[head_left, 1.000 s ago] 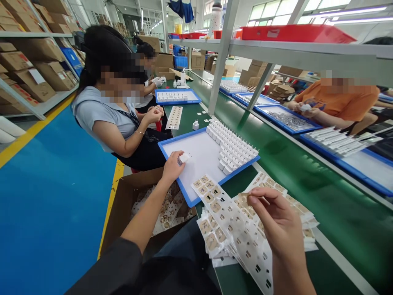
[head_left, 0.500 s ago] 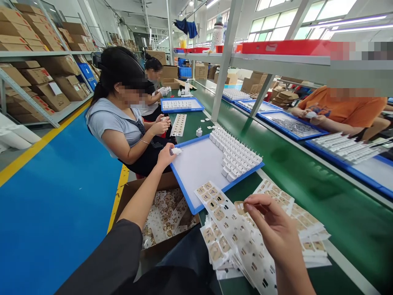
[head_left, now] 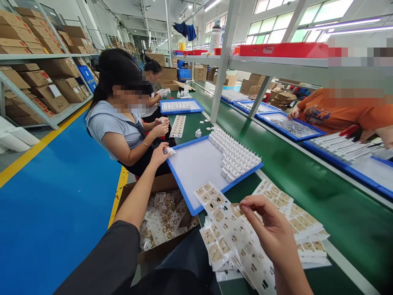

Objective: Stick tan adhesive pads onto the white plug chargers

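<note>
My left hand point(head_left: 159, 156) is closed around a small white plastic part point(head_left: 170, 151) at the left edge of the blue-rimmed tray point(head_left: 183, 186). Rows of white parts point(head_left: 235, 153) stand on the tray's right side. Between thumb and fingertips, my right hand point(head_left: 270, 225) pinches a tan sticker point(head_left: 236, 209) just above a white sticker sheet point(head_left: 219, 209). More sheets point(head_left: 307, 225) lie under and beside that hand on the green table.
A cardboard box point(head_left: 130, 190) of used sheets is below the tray. A person point(head_left: 113, 119) sits at the left, another farther back. Across the belt point(head_left: 307, 172) is a person in orange point(head_left: 334, 110). A metal post point(head_left: 224, 65) rises behind the tray.
My left hand has moved slightly left with the white part. My right hand and the sticker have shifted slightly left. The person in orange has reached over the trays.
</note>
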`<state>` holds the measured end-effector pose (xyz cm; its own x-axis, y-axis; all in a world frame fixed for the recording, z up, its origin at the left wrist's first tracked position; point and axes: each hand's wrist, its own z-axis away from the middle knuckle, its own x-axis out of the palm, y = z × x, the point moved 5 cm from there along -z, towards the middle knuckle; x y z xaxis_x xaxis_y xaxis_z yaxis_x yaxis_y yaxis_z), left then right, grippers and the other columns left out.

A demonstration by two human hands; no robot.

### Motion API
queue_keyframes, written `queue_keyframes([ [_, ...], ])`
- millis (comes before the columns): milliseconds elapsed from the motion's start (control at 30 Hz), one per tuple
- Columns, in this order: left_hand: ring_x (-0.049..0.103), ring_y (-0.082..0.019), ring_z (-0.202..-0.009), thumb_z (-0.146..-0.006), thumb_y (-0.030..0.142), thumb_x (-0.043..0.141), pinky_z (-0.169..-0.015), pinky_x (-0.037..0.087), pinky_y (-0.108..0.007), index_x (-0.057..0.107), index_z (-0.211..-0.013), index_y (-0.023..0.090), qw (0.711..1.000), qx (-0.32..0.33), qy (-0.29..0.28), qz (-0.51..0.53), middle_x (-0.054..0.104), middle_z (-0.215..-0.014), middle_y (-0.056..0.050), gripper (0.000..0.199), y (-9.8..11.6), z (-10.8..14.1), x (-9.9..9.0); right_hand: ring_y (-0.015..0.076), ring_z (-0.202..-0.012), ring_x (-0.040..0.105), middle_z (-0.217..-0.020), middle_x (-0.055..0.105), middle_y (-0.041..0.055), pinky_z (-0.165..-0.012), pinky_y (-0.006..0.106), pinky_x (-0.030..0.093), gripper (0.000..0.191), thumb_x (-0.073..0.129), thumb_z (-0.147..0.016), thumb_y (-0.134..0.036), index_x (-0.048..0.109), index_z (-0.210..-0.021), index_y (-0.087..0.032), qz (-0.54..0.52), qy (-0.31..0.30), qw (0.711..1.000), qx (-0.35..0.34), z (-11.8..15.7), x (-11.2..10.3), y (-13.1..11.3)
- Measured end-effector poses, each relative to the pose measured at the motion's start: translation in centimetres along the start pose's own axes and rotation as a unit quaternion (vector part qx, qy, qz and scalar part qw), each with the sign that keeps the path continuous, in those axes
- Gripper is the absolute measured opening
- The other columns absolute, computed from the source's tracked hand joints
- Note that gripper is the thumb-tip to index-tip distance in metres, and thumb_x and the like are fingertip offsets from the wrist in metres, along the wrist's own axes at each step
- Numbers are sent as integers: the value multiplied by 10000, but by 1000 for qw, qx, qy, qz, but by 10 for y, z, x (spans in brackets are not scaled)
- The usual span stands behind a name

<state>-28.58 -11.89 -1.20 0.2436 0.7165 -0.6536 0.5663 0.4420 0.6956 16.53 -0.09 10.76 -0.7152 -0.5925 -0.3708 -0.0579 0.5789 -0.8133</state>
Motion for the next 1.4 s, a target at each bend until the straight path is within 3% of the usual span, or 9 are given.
queue_keyframes([
  [267,656,-257,-1117,-666,161,727,-1007,504,-378,581,-1230,164,1000,-4,28,13,699,-1189,-101,583,1,6,-4,173,-818,658,-890,674,27,-705,273,539,49,625,-947,-249,674,-953,-251,-3,-3,1000,0,-1,-3,-1],
  [467,477,-319,-1353,-878,292,596,-1155,370,-504,517,-1317,155,990,12,140,25,550,-1407,-182,467,34,68,-9,173,-853,659,-926,677,30,-733,270,545,52,636,-946,-247,675,-980,-258,2,10,1000,2,0,-12,1],
  [533,580,-283,-1236,-913,325,560,-1083,460,-458,584,-1236,182,991,50,110,48,636,-1294,-141,354,58,102,5,170,-855,659,-929,681,29,-736,266,545,56,639,-945,-249,676,-986,-259,3,16,1000,5,0,-15,3],
  [633,670,-247,-1097,-895,375,619,-1002,532,-410,677,-1108,224,988,139,3,73,722,-1148,-81,267,102,152,40,167,-843,652,-914,681,29,-737,265,543,51,641,-944,-260,676,-981,-254,5,25,1000,14,0,-19,5],
  [733,626,-285,-1218,-916,428,623,-1043,510,-482,660,-1218,240,962,233,-133,52,679,-1299,-112,357,143,190,72,165,-825,641,-896,675,30,-723,264,538,54,648,-941,-273,676,-981,-248,9,30,999,18,1,-23,6],
  [800,572,-310,-1301,-928,474,611,-1075,479,-521,621,-1302,259,952,236,-197,3,608,-1418,-113,432,156,203,84,162,-822,637,-897,675,29,-717,261,533,58,652,-939,-279,676,-982,-249,14,33,999,22,2,-24,5],
  [1000,509,-292,-1371,-943,460,606,-1161,393,-486,569,-1382,246,934,206,-286,-62,591,-1453,-73,490,161,205,85,162,-820,639,-893,674,24,-731,275,524,56,658,-930,-270,682,-977,-250,5,40,999,25,2,-27,2],
  [1200,566,-289,-1305,-922,385,637,-1118,432,-459,605,-1337,245,933,202,-296,-12,655,-1371,-67,439,158,204,84,165,-799,640,-877,664,19,-740,303,517,69,663,-902,-279,672,-953,-234,6,58,996,74,0,-31,15],
  [1400,622,-276,-1233,-951,396,588,-1065,479,-420,603,-1335,208,940,174,-285,70,667,-1345,-94,428,161,211,77,178,-814,638,-881,649,25,-729,317,505,98,660,-853,-296,639,-901,-214,-17,23,992,119,-8,-22,41],
])
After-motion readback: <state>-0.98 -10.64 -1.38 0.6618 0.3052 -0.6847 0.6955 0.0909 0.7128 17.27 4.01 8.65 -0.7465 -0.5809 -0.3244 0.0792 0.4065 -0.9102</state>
